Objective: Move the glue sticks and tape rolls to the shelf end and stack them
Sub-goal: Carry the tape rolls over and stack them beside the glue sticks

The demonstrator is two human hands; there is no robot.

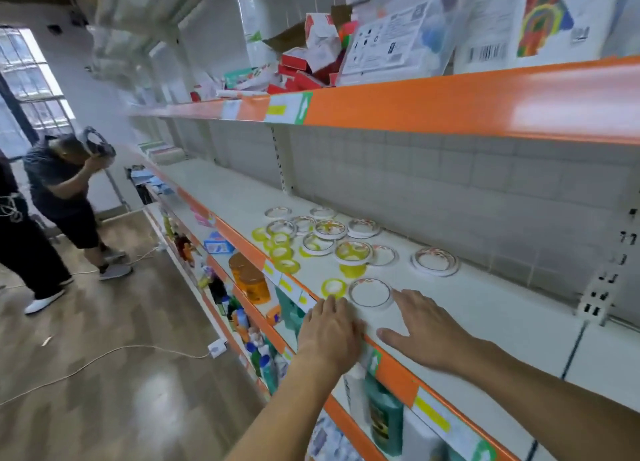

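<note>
Several tape rolls lie scattered flat on the white middle shelf [485, 308]. Wide white rolls with printed cores sit toward the back, among them one apart at the right [435, 261]. Small yellow rolls [281, 249] cluster near the front lip. My left hand [330, 332] lies flat with straight fingers at the shelf's front edge, its fingertips just short of a small yellow roll [333, 287]. My right hand [424, 329] is spread flat on the shelf, its fingertips beside a wide white roll [370, 293]. Neither hand holds anything. No glue sticks are visible.
An orange-edged upper shelf [450, 107] overhangs with boxes and packets. Lower shelves [249, 284] hold bottles and jars. Two people stand at the left on the wood floor [62, 190], where a cable and a power strip [217, 348] lie.
</note>
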